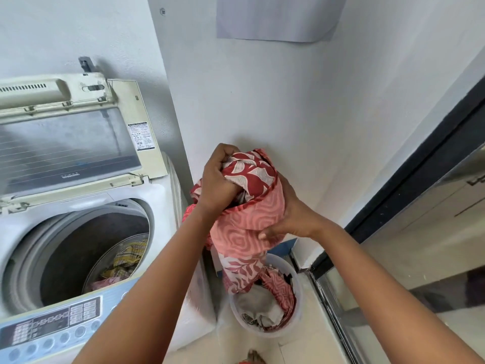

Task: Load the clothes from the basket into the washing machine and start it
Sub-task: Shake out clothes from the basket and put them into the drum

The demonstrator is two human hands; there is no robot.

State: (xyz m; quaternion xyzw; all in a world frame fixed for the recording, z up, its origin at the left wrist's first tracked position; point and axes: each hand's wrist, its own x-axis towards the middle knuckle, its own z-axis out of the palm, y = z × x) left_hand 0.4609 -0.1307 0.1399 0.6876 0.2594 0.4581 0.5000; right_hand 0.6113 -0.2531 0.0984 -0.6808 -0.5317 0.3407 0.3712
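While both arms reach forward over the floor, the left hand point(219, 177) is clenched into a fist around the top of a red and cream patterned cloth point(248, 219), its fingers buried in the bunched folds. The right hand point(287, 215) curls around the cloth lower down on the far side, fingertips pressing into a soft pink section printed with rounded concentric shapes. Above that, the fabric shows darker red with pale leaf forms. The cloth hangs in a long crumpled column, and its lower end trails down into the laundry basket point(298, 311), a round, pale translucent plastic tub standing on the tiled floor just right of the machine. Inside the basket lie more crumpled clothes, including a greyish beige piece point(258, 307).

To the left stands a top-loading washing machine point(168, 195) with a white, yellowed plastic body. Its hinged lid point(65, 151), with a smoky clear window, is raised. The round drum point(86, 256) already holds a yellow checked garment point(126, 260). A pale blue control panel point(49, 327) with round buttons runs along the near edge.
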